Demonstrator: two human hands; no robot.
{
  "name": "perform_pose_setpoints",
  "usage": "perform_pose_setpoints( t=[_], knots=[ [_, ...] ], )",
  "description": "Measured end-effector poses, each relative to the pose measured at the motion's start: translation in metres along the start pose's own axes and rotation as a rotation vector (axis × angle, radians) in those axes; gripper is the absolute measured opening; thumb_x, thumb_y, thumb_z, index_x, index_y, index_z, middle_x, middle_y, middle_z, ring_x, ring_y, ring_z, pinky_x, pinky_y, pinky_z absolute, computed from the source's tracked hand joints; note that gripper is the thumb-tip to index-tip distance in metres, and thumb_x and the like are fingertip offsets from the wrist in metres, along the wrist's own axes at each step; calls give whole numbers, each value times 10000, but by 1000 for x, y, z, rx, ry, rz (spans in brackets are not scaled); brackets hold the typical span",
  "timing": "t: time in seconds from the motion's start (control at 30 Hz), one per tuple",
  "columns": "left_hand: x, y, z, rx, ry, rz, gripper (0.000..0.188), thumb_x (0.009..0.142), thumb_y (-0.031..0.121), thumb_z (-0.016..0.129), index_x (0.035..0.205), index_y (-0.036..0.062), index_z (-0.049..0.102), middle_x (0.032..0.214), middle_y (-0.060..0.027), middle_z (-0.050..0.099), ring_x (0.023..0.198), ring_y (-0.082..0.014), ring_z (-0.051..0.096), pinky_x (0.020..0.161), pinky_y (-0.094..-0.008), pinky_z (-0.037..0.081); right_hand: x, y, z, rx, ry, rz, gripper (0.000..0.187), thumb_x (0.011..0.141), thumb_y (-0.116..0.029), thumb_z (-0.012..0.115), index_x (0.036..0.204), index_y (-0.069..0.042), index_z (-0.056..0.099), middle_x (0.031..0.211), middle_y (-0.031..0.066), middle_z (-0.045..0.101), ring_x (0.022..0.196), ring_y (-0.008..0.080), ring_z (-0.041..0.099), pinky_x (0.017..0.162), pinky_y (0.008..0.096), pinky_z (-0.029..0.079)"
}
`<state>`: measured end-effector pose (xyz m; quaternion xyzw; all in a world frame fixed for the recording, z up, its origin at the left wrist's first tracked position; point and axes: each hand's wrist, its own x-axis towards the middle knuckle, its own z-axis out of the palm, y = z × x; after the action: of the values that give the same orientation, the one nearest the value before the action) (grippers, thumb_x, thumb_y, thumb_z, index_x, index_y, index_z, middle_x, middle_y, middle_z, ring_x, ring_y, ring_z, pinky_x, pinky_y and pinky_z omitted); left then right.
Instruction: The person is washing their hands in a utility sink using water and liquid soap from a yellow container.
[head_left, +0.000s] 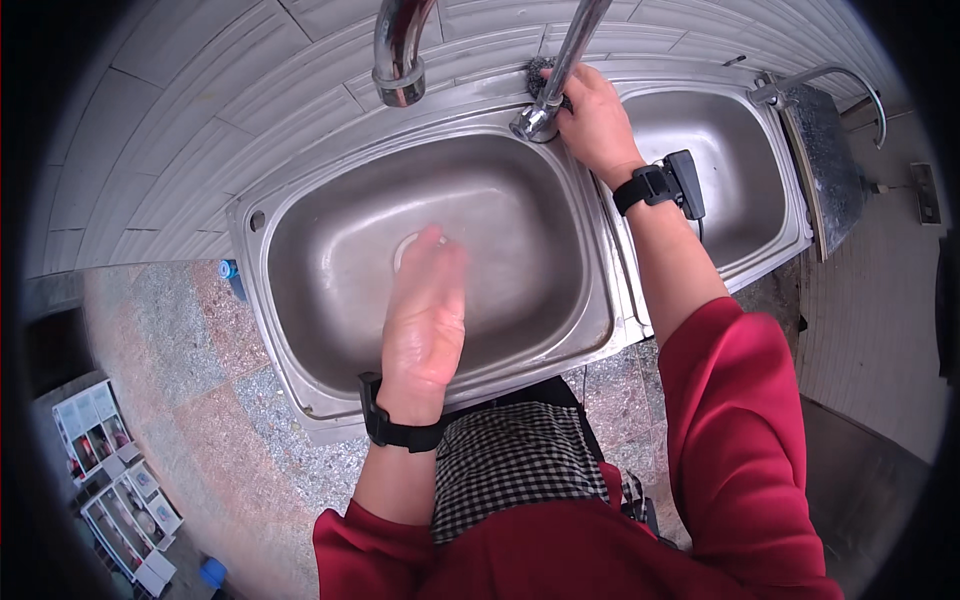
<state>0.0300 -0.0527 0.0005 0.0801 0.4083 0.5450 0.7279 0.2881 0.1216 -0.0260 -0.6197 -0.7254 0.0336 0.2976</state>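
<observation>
My left hand [425,310] hangs over the large steel sink basin [330,300], palm turned partly up. Its fingers point away from me, stretched out and slightly blurred, with nothing visible in them. Beneath the fingertips, the drain [405,248] is partly covered. At the back rim, my right hand [597,118] reaches behind the base of a chrome tap [536,120]. Its fingers are closed on a dark, curly scouring pad [540,75], pressed against the ledge by the wall. The tap hides part of the pad and fingertips.
Another chrome spout [400,80] juts over the large basin. To the right is a smaller steel basin [705,145], with a curved tap [830,75] beyond it. Grey tiles [200,90] line the back wall. Printed boxes [110,460] stand on the floor at left.
</observation>
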Motion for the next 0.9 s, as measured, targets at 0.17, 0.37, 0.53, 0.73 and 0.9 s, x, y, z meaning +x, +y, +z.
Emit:
perform_pose_setpoints(
  t=[0.17,0.37,0.53,0.73,0.9],
  knots=[
    [1,5,8,-363,-170,-89,603,1112,384,478,1542,-31,398,1568,-187,439,1483,-290,402,1257,-433,348,5,14,-11,-72,-91,167,274,826,-114,726,1096,-89,689,1118,135,682,982,338,681,876,451,556],
    [8,12,-3,-438,-192,-93,789,1083,591,392,1596,-3,311,1631,-187,371,1521,-321,340,1263,-461,294,-86,-58,-63,502,7,433,234,819,-66,732,1044,-52,672,1036,115,646,885,240,647,804,367,542],
    [14,2,1,-352,-226,-91,806,1081,618,351,1598,2,307,1625,-196,376,1520,-316,331,1270,-466,260,-155,-165,-61,758,-212,9,233,806,-38,750,1021,-79,669,1029,101,627,927,283,666,786,395,560],
    [-1,0,8,-410,-141,-126,875,1060,657,371,1593,-32,294,1649,-196,326,1521,-310,320,1283,-450,221,-135,-143,-27,633,-158,49,188,819,-15,701,997,-61,660,977,117,631,821,354,670,736,434,567],
    [-14,5,-1,-429,-164,-206,840,1054,675,370,1558,4,383,1540,-138,480,1457,-289,409,1235,-439,287,-119,-109,-15,385,-84,218,173,816,-12,705,970,-46,635,959,139,628,809,365,655,724,451,551]
  ],
)
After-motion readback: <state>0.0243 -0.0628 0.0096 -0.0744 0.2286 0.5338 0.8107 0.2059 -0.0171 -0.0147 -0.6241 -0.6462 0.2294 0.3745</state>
